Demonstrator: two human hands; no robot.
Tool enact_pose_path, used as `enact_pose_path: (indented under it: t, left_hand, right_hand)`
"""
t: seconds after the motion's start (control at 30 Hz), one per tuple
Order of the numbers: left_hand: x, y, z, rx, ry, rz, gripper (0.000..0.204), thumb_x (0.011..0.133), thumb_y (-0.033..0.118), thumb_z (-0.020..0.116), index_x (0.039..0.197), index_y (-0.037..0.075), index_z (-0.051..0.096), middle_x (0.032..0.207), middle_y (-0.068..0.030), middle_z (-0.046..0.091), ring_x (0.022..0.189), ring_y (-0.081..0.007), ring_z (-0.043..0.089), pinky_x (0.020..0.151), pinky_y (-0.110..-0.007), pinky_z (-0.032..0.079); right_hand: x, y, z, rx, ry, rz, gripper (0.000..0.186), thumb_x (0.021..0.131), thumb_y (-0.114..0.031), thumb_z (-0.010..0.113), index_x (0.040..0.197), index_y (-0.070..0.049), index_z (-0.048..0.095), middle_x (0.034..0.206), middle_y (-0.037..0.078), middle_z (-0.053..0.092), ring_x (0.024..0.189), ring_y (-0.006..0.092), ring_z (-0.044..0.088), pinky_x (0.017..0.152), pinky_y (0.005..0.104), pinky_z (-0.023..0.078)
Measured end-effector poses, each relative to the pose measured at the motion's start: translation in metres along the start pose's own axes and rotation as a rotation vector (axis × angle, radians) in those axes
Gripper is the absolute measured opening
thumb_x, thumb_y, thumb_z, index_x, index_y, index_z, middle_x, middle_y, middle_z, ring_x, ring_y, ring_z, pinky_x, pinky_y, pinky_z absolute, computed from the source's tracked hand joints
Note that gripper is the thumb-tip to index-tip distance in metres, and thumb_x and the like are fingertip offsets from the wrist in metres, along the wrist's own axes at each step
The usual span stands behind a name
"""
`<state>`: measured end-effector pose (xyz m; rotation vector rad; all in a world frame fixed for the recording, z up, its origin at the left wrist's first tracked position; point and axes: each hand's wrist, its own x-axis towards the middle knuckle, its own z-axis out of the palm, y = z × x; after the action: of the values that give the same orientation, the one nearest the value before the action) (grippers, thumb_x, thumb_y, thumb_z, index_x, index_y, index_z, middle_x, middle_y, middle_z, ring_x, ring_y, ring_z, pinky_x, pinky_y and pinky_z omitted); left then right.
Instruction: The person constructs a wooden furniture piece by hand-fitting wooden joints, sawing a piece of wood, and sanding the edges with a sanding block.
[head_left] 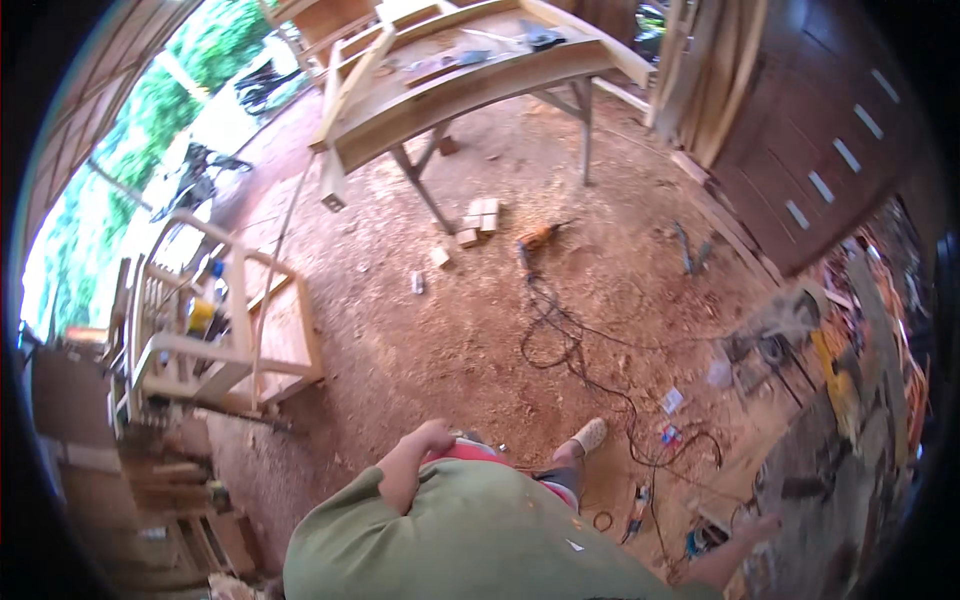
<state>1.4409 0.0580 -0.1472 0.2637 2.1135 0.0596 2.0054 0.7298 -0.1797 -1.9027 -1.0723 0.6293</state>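
Observation:
My left hand (432,436) hangs at my waist beside the red and dark cloth of my shorts. Its fingers are mostly hidden, so I cannot make out whether they hold anything. Out to the lower right, my right hand (757,530) reaches over the edge of a cluttered grey workbench (825,525). Thumb and fingers look apart there, with nothing visible in them. Close to that hand lies a blue-and-dark power tool (706,540). A yellow tool (838,380) rests farther along the bench.
An orange drill (538,237) lies on the dusty floor, near small wood blocks (481,215). A black cord (575,365) loops toward my foot. Ahead stands a wooden frame on a work table (470,90); a wooden chair frame (200,330) is at left, dark panels (820,130) at right.

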Motion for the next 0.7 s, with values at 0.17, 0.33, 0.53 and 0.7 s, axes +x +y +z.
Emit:
enact_pose_path:
  t: [0.17, 0.33, 0.53, 0.7]
  left_hand:
    - [-0.008, 0.084, -0.034, -0.323, 0.23, -0.1, 0.05, 0.09, 0.043, 0.063, 0.113, 0.0, 0.071, 0.123, -0.0271, 0.068, 0.119, -0.0396, 0.064, 0.103, -0.045, 0.05]
    - [-0.006, 0.123, -0.055, -0.184, 0.19, 0.076, 0.049, 0.088, 0.044, 0.064, 0.107, -0.001, 0.072, 0.116, -0.0254, 0.071, 0.112, -0.0401, 0.067, 0.098, -0.047, 0.053]
    - [-0.004, 0.097, -0.042, -0.248, 0.226, 0.013, 0.05, 0.088, 0.045, 0.064, 0.111, 0.001, 0.071, 0.119, -0.0235, 0.07, 0.117, -0.0391, 0.065, 0.102, -0.045, 0.051]
    - [-0.032, 0.022, -0.009, -0.395, 0.298, -0.106, 0.054, 0.088, 0.047, 0.065, 0.118, 0.002, 0.071, 0.122, -0.0242, 0.069, 0.117, -0.0394, 0.065, 0.103, -0.045, 0.05]
  right_hand:
    - [0.077, -0.078, 0.072, -0.122, -0.03, 0.026, 0.022, 0.098, -0.027, 0.053, 0.094, -0.006, 0.059, 0.084, 0.005, 0.06, 0.075, 0.0261, 0.06, 0.067, 0.0422, 0.049]
    - [0.067, -0.116, 0.157, -0.19, -0.146, -0.089, 0.02, 0.098, -0.025, 0.054, 0.096, -0.006, 0.06, 0.086, 0.006, 0.06, 0.078, 0.0253, 0.059, 0.07, 0.0411, 0.049]
    - [-0.004, -0.149, 0.223, -0.229, -0.408, -0.222, 0.018, 0.097, -0.023, 0.056, 0.099, -0.006, 0.06, 0.089, 0.006, 0.06, 0.081, 0.0242, 0.059, 0.074, 0.0399, 0.049]
    - [-0.107, -0.169, 0.242, -0.238, -0.677, -0.304, 0.017, 0.097, -0.022, 0.057, 0.102, -0.006, 0.061, 0.092, 0.006, 0.06, 0.084, 0.0233, 0.059, 0.077, 0.0388, 0.05]
